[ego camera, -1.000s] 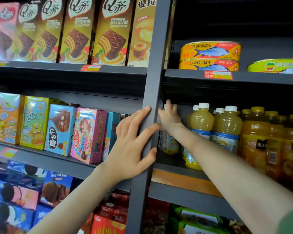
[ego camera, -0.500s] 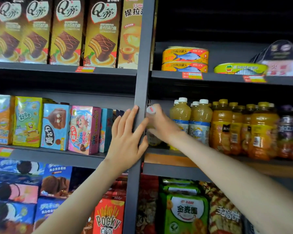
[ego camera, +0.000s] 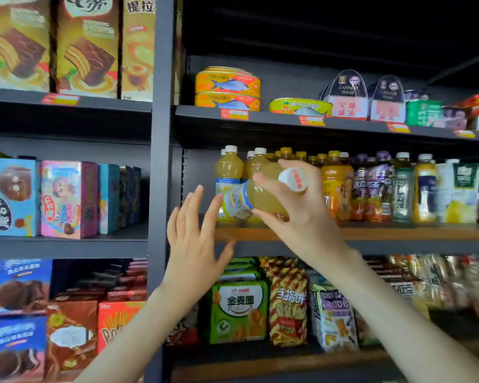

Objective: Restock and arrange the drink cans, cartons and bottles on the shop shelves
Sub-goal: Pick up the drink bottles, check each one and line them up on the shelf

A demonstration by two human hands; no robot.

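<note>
Shelf (ego camera: 398,234) of bottles (ego camera: 334,186) (perhaps juice)

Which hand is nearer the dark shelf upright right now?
Left. The left hand is open just right of the upright; the right hand is farther right, gripping a tilted pale juice bottle.

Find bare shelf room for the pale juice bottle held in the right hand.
Free: the left end of the wooden drink shelf, between the dark grey upright post and the standing white-capped yellow juice bottles. Crowded: rightward from there, bottles stand packed up to the white-and-green carton.
</note>
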